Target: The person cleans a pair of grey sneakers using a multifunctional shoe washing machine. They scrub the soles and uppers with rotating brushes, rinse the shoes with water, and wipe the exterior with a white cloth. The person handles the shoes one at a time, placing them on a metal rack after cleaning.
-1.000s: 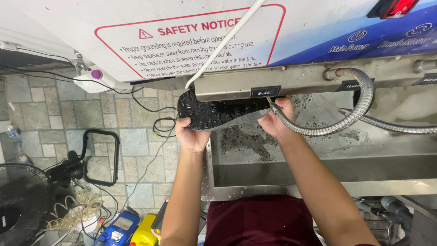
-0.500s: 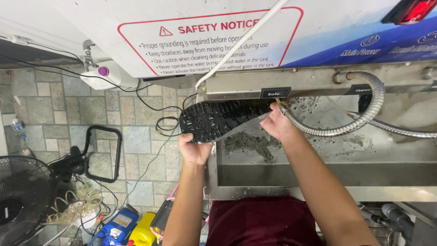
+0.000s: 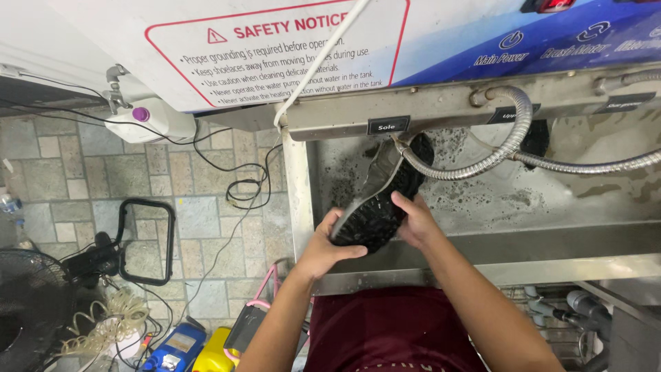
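Observation:
I hold a dark shoe (image 3: 383, 201) with its black treaded sole facing up, tilted over a wet steel sink basin (image 3: 482, 200). My left hand (image 3: 325, 246) grips the heel end near the basin's front left corner. Against the right side of the sole rests my right hand (image 3: 415, 222). The toe end points up toward a flexible metal hose (image 3: 482, 162) that curves down from the machine's front panel. Dirty foam specks cover the basin's back wall.
A large machine with a notice panel (image 3: 289, 48) fills the top. Left of the sink is tiled floor with black cables (image 3: 241, 186), a black frame (image 3: 144, 241), a fan (image 3: 27, 317), coiled tubing and blue and yellow containers (image 3: 200, 348). A second hose (image 3: 592, 165) runs right.
The shoe has swung from lying crosswise under the machine's edge to pointing lengthwise into the basin, lower and nearer me. Both hands came down with it.

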